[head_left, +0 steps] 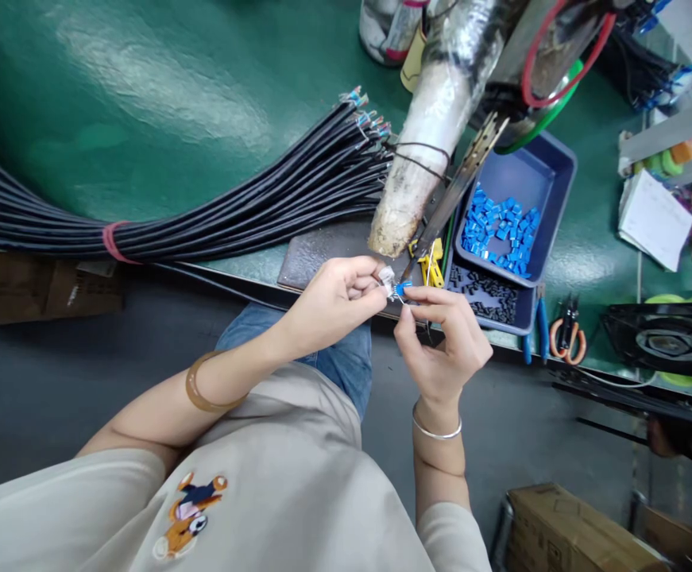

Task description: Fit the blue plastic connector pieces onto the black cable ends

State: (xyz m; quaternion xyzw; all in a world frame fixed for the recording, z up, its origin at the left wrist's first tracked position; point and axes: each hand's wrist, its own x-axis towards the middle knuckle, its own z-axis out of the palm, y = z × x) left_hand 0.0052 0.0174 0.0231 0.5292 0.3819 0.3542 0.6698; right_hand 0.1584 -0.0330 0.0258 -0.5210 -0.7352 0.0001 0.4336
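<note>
Wearing a beige shirt with an embroidered bear. Pinching a small whitish piece in the grip of the left hand, at the near edge of a green worktop. Pinching a thin wire in the grip of the right hand, with the index finger against a blue connector (cannot make out the finer contact). Working just beside the tip of a soldering iron, next to a white wrapped tube. Facing a bundle of black cables on the left and, on the right, a tray of loose blue connectors.
</note>
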